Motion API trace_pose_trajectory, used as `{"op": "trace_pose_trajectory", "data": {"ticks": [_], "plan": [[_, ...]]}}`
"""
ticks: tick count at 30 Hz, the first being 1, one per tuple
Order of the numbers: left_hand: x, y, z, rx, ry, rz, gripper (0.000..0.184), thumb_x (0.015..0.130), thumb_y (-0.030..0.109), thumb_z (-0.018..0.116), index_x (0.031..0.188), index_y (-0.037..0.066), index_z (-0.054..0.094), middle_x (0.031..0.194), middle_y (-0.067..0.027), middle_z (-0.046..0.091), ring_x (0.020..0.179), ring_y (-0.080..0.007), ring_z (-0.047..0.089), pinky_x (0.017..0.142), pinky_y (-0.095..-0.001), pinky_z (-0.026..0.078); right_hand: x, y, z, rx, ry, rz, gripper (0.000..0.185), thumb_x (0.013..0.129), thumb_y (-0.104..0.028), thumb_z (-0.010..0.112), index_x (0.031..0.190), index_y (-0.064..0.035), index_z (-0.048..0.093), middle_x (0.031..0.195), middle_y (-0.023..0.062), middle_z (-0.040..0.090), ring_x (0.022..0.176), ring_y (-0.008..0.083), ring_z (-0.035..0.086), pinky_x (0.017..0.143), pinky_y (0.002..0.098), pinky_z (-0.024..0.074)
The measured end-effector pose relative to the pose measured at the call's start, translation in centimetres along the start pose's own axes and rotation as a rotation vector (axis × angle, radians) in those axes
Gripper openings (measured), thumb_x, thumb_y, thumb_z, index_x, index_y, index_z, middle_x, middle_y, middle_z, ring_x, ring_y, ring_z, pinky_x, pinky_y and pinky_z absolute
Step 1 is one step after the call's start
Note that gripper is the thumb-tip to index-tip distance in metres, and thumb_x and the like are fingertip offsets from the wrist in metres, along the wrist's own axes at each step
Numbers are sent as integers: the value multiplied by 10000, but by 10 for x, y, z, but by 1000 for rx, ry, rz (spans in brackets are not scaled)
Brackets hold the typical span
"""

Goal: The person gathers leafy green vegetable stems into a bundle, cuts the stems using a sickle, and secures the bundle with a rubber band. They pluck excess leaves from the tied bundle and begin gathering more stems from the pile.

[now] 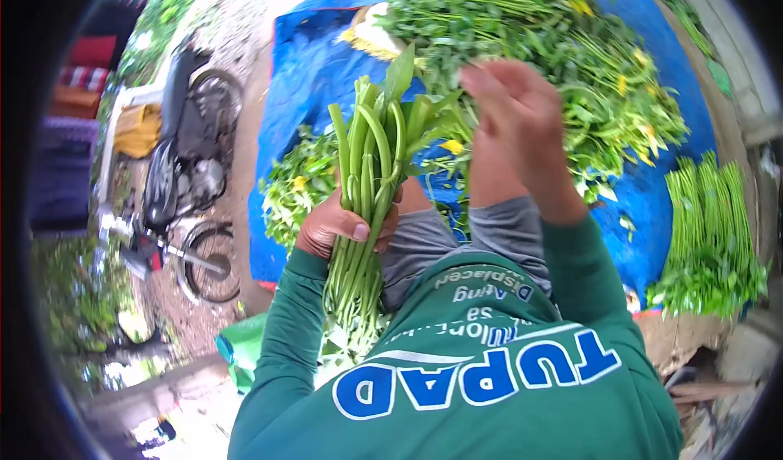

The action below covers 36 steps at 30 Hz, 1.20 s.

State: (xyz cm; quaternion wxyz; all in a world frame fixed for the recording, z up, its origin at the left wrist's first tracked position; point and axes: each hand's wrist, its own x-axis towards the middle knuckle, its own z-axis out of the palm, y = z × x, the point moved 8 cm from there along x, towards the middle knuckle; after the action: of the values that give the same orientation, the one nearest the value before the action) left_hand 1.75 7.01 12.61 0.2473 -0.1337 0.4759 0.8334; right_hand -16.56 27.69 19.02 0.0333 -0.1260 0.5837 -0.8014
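My left hand (347, 223) is closed around a thick bunch of water spinach (367, 158), its cut pale-green stems pointing up and away from me. Thinner stem ends (351, 289) fan down past the wrist toward my lap. My right hand (518, 105), slightly blurred, is raised above my knee with fingers curled and pinched; whatever sits in the pinch cannot be made out. Just beyond that hand lies a large heap of loose leafy greens (522, 19) with some yellow leaves. A smaller pile of greens (285, 183) spreads left of the bunch.
A blue tarp (298, 60) lies under the greens. On its right edge rests a stack of neatly aligned stalks (710, 215). To the left stands a motorcycle (183, 166), with hanging cloths (69, 150) beyond it. A green bag (245, 346) is near my left elbow.
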Motion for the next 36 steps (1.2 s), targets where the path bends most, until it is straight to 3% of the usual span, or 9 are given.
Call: {"op": "trace_pose_trajectory", "data": {"ticks": [3, 7, 12, 18, 20, 24, 29, 31, 36], "plan": [[-19, 9, 3, -24, 93, 21, 829, 599, 214, 954, 1310, -6, 588, 880, -98, 646, 734, -218, 644, 650, -351, 549, -60, 32, 8, -60, -480, 545, 340, 927, -291, 855, 1084, 1, 781, 900, 27, 736, 742, 127, 657, 660, 329, 542], [42, -32, 52, 57, -297, -112, 733, 603, 204, 940, 1220, -32, 623, 864, -108, 644, 728, -213, 645, 610, -345, 535, -71, 22, 37, 266, -404, 206, 461, 952, -238, 793, 1331, -2, 678, 1026, 78, 729, 900, 176, 708, 780, 311, 587], [75, -63, 61, -243, -459, -185, 746, 604, 217, 939, 1215, -61, 614, 874, -135, 650, 719, -243, 653, 598, -351, 534, -40, 40, 40, 553, -330, 479, 665, 868, -42, 826, 1468, -27, 539, 1075, 89, 674, 952, 180, 710, 833, 355, 597], [77, 9, 46, 230, -280, 108, 1033, 672, 290, 984, 1486, -93, 477, 1146, -138, 680, 1009, -215, 698, 891, -335, 575, -28, 43, 40, 529, -199, 317, 364, 869, 34, 755, 1196, -39, 612, 860, 31, 679, 723, 146, 689, 658, 318, 582], [67, 54, 86, 774, 182, 299, 1000, 713, 239, 982, 1509, -70, 462, 1227, -126, 672, 1093, -197, 678, 975, -337, 547, -25, 47, 34, 570, -93, 268, 263, 871, 25, 759, 1087, -48, 627, 861, 21, 677, 723, 125, 678, 644, 305, 567], [73, 55, 85, 623, 150, 325, 961, 762, 99, 947, 1558, -29, 426, 1258, -94, 676, 1116, -171, 673, 991, -332, 544, -18, 22, 35, 411, -62, 158, 211, 877, 14, 773, 1042, -54, 660, 860, -11, 671, 726, 85, 648, 641, 279, 529], [54, 41, 48, 245, 205, 55, 432, 793, 103, 865, 1171, 5, 683, 867, -94, 716, 731, -192, 688, 726, -333, 578, -17, 13, 37, 46, -301, -25, 353, 1013, -102, 702, 1345, 4, 647, 1286, 108, 681, 1209, 220, 646, 1014, 372, 524], [41, 50, 35, 137, 177, 118, 457, 798, 84, 859, 1208, 1, 677, 876, -93, 716, 743, -194, 694, 710, -337, 577, -3, 20, 19, 228, -242, 171, 431, 990, -72, 716, 1401, 19, 620, 1393, 148, 663, 1322, 293, 606, 1101, 443, 489], [5, 73, 31, 212, 241, 135, 570, 741, 138, 830, 1261, 1, 642, 954, -90, 669, 813, -201, 651, 735, -350, 558, -5, -84, 32, -340, -224, -705, 399, 929, -189, 769, 1321, -129, 733, 1460, 167, 614, 1412, 387, 562, 1189, 530, 442]]}}
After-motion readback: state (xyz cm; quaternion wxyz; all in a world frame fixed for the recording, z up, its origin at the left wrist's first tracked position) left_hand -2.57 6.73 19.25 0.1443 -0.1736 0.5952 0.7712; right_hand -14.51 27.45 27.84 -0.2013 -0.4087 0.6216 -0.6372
